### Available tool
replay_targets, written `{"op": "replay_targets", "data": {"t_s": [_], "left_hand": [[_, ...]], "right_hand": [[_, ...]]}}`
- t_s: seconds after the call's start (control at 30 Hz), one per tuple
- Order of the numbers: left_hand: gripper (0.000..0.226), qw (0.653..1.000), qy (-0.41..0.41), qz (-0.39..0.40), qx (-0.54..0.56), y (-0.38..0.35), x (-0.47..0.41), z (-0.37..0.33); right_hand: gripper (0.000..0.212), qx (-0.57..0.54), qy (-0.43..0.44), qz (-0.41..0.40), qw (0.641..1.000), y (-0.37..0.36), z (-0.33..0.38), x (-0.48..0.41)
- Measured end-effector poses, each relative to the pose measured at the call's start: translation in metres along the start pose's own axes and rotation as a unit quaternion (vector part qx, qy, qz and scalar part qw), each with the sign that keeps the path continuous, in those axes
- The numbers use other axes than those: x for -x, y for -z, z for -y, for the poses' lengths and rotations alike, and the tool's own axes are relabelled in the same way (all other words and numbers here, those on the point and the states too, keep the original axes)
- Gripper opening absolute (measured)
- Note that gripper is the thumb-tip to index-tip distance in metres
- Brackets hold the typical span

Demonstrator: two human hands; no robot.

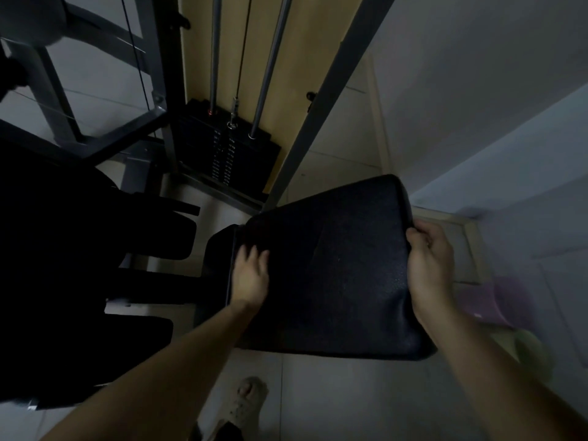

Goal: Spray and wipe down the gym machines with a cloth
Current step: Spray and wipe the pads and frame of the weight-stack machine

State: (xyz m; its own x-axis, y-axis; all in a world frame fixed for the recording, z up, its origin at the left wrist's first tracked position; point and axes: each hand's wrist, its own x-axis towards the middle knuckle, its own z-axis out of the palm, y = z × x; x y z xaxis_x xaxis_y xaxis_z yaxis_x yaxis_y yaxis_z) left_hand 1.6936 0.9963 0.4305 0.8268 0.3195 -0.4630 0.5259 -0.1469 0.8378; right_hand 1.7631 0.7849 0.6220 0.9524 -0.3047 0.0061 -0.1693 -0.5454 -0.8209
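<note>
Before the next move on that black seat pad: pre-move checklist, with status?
1. Right-hand grip holds the seat pad by its right edge: ok.
2. Left-hand grip flat on the pad's left side: ok.
3. Cloth in either hand: not ok, none seen.
4. Spray bottle in view: not ok.
5. Pad surface wet or wiped: cannot tell, too dim.
6. Blurred pink thing at right being a cloth: cannot tell.
</note>
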Motion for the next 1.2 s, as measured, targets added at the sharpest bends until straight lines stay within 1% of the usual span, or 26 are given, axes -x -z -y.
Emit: {"op": "replay_targets", "data": {"t_s": [0.03, 0.1, 0.17, 0.2, 0.27, 0.3, 0.37, 0.43, 0.5, 0.53, 0.57, 0.6, 0.63, 0.7, 0.8, 0.87, 0.9, 0.97, 1.03, 1.13, 1.2], "left_hand": [[0.047, 0.999, 0.033, 0.001, 0.014, 0.007, -0.005, 0.011], [0.045, 0.998, 0.056, 0.0, 0.043, 0.011, -0.001, 0.011], [0.048, 0.997, 0.044, 0.004, 0.066, 0.002, 0.02, -0.018], [0.049, 0.997, 0.021, 0.01, 0.076, -0.007, 0.034, -0.038], [0.047, 0.993, -0.083, 0.029, 0.08, -0.032, 0.059, -0.085], [0.044, 0.985, -0.154, 0.04, 0.068, -0.046, 0.067, -0.107], [0.044, 0.957, -0.285, 0.056, 0.021, -0.069, 0.077, -0.149], [0.048, 0.928, -0.365, 0.07, -0.02, -0.074, 0.074, -0.172], [0.052, 0.906, -0.413, 0.059, -0.066, -0.069, 0.058, -0.174], [0.054, 0.904, -0.416, 0.053, -0.081, -0.067, 0.046, -0.17], [0.055, 0.913, -0.399, 0.038, -0.079, -0.064, 0.032, -0.165], [0.055, 0.932, -0.357, 0.013, -0.065, -0.061, 0.015, -0.159], [0.052, 0.953, -0.298, -0.007, -0.046, -0.054, -0.002, -0.152], [0.046, 0.982, -0.184, -0.01, -0.035, -0.04, -0.034, -0.119], [0.046, 0.992, -0.06, 0.017, -0.107, -0.004, -0.062, -0.041], [0.046, 0.989, -0.009, 0.049, -0.141, 0.013, -0.068, -0.003], [0.046, 0.988, 0.003, 0.056, -0.142, 0.018, -0.068, 0.003], [0.046, 0.992, 0.002, 0.047, -0.115, 0.017, -0.063, -0.008], [0.048, 0.996, -0.025, 0.034, -0.08, 0.008, -0.045, -0.042], [0.051, 0.992, -0.114, 0.033, -0.031, -0.019, -0.022, -0.114], [0.052, 0.98, -0.191, 0.047, -0.023, -0.042, -0.015, -0.157]], "right_hand": [[0.025, 0.009, 0.003, -0.001, 1.0, -0.002, -0.001, -0.002], [0.023, 0.025, 0.003, -0.002, 1.0, -0.003, -0.002, -0.002], [0.022, 0.016, 0.001, -0.005, 1.0, -0.003, 0.0, 0.0], [0.022, 0.009, -0.003, -0.005, 1.0, -0.003, 0.002, 0.001], [0.022, -0.013, -0.015, -0.005, 1.0, -0.001, 0.004, 0.002], [0.023, -0.031, -0.022, -0.006, 0.999, 0.001, 0.005, 0.003], [0.024, -0.073, -0.041, -0.006, 0.996, 0.003, 0.007, 0.005], [0.027, -0.096, -0.066, -0.009, 0.993, 0.005, 0.009, 0.007], [0.024, -0.094, -0.064, -0.02, 0.993, 0.005, 0.009, 0.007], [0.022, -0.086, -0.05, -0.022, 0.995, 0.004, 0.009, 0.007], [0.021, -0.075, -0.033, -0.022, 0.996, 0.002, 0.007, 0.006], [0.023, -0.062, -0.022, -0.02, 0.998, 0.002, 0.005, 0.005], [0.026, -0.052, -0.018, -0.014, 0.998, 0.001, 0.005, 0.004], [0.028, -0.039, -0.018, -0.006, 0.999, 0.001, 0.001, 0.002], [0.029, -0.031, -0.014, -0.001, 0.999, 0.001, 0.0, 0.001], [0.029, -0.034, -0.016, -0.003, 0.999, 0.001, 0.0, 0.001], [0.029, -0.037, -0.019, -0.003, 0.999, 0.0, 0.0, 0.001], [0.029, -0.047, -0.023, -0.003, 0.999, 0.001, 0.0, 0.001], [0.029, -0.059, -0.032, 0.002, 0.998, 0.003, 0.002, 0.004], [0.029, -0.069, -0.046, 0.002, 0.997, 0.002, 0.005, 0.004], [0.033, -0.075, -0.048, -0.004, 0.996, 0.001, 0.007, 0.005]]}}
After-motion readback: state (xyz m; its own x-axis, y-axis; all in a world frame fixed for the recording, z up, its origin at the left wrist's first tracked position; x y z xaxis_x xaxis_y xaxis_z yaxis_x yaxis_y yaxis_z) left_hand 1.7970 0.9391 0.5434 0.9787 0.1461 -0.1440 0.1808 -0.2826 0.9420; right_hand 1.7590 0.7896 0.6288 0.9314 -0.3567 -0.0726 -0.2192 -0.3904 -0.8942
